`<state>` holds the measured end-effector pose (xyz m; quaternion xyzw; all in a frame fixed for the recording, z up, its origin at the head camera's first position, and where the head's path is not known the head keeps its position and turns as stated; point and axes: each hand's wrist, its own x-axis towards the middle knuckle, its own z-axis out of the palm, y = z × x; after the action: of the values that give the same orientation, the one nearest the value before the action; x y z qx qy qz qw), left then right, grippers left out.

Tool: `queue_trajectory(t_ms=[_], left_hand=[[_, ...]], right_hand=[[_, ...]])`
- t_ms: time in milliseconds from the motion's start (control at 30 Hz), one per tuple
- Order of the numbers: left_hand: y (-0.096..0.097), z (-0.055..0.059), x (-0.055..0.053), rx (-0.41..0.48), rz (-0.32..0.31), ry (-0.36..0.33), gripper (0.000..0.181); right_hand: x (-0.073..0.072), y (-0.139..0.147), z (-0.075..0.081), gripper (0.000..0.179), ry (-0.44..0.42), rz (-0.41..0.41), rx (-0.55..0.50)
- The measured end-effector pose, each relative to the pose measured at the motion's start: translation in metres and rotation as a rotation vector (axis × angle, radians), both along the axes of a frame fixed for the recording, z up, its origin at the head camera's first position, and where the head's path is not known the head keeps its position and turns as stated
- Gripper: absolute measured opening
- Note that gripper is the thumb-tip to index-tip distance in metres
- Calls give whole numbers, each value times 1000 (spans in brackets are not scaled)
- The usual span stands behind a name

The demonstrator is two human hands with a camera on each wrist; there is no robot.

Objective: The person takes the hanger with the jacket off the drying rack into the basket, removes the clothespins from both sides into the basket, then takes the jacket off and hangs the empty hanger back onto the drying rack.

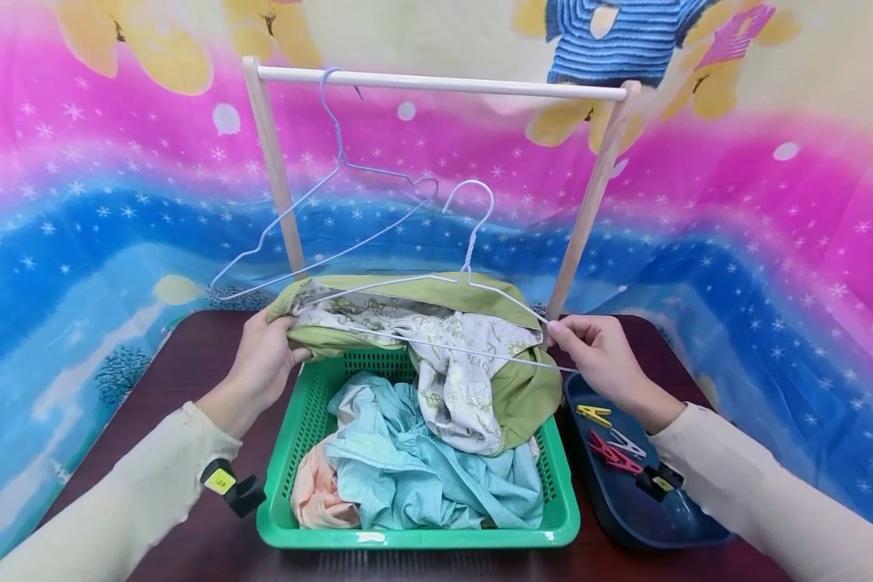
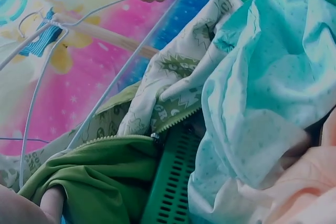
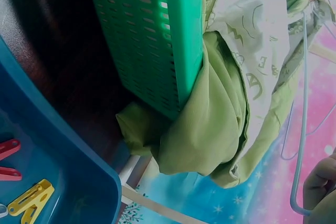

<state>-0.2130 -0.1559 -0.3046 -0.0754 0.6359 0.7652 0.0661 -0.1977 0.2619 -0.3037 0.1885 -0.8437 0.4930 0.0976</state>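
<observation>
A green zip jacket (image 1: 527,396) with a pale printed lining stretches over the back of the green basket (image 1: 418,539). My left hand (image 1: 260,364) grips its left shoulder, with the thumb showing on the green cloth in the left wrist view. A white wire hanger (image 1: 469,252) lies across the opened jacket, its left end inside the cloth by that hand. My right hand (image 1: 602,352) pinches the hanger near its right end, which sticks out past the jacket. In the right wrist view, the jacket's lower part (image 3: 205,129) hangs over the basket's side.
Teal cloth (image 1: 436,461) and peach cloth (image 1: 318,489) lie in the basket. A dark blue tray (image 1: 647,525) at right holds yellow (image 1: 594,415), red (image 1: 614,455) and white clothespins. Behind, a second hanger (image 1: 339,149) hangs from the rack's white bar (image 1: 451,82).
</observation>
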Motion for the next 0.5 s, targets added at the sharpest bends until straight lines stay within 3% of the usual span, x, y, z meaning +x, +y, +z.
queue_trajectory(t_ms=[233,500], left_hand=[[2,2,3,36,43,-20,60],[-1,-2,4,29,11,-22,61]], right_hand=[[0,1,0,24,8,-13,-4],[-1,2,-1,24,-5,-10,-10]])
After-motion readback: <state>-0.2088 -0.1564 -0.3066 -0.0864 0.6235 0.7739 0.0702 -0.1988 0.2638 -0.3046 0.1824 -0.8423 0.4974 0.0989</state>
